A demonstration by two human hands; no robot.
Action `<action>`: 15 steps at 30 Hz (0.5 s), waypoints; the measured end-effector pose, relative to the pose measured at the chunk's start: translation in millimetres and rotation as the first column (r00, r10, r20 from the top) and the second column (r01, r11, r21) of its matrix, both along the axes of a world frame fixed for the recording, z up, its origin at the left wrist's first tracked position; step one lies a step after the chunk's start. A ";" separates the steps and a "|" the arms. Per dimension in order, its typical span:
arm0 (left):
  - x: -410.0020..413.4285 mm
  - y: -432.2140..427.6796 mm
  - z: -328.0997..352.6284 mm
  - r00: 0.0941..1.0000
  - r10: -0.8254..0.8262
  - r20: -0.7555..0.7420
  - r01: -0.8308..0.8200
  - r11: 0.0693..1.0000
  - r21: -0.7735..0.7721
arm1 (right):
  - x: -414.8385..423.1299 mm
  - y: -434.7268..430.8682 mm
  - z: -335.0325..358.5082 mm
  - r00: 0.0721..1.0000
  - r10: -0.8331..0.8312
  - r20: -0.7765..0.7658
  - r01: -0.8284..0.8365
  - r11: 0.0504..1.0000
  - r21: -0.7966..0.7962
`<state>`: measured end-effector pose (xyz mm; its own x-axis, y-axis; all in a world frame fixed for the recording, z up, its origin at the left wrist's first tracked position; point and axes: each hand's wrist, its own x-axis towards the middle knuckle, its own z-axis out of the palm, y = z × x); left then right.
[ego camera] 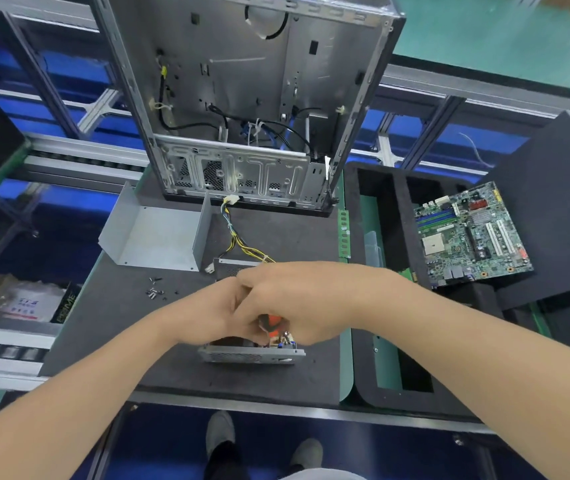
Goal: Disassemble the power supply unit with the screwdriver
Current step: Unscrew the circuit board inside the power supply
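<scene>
The dark-matted worktop [110, 341] carries everything. At twelve o'clock the stripped computer case [242, 98] stands upright on end, probably to free space in front. At three o'clock a black foam tray [363, 341] has the motherboard [470, 233] lying over its far slots, kept clear of the tool work. At ten o'clock lies the bent sheet-metal cover [152, 237], off and put aside.

The power supply unit [249, 355] sits open at the centre, just below the hands, its wire harness [242, 244] trailing toward the case. Both hands meet over it. The right hand [304, 299] curls round the orange-handled screwdriver [271, 323], held upright, apparently onto an inner screw. The left hand [214, 313] presses close beside it, perhaps steadying, but its fingers are hidden, so I cannot tell its grip.

Loose screws [155, 291] are gathered at nine o'clock, in reach but out of the way.
</scene>
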<state>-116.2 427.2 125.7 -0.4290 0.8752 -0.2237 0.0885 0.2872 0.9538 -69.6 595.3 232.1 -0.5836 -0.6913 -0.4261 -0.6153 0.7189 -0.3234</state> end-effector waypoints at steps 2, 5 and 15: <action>0.3 3.8 -0.3 0.998 0.036 -0.057 -0.035 0.999 0.020 | 2.9 -0.1 -0.1 0.995 -0.104 -0.011 0.103 0.994 -0.034; -3.2 8.7 -7.8 0.996 0.061 -0.065 -0.060 0.998 0.016 | 8.4 -4.4 -1.1 0.893 -0.362 -0.267 0.385 0.922 0.035; -9.1 18.4 -13.2 0.998 -0.045 -0.042 0.044 0.999 -0.017 | 1.3 0.7 7.0 0.926 -0.377 -0.016 0.375 0.914 0.153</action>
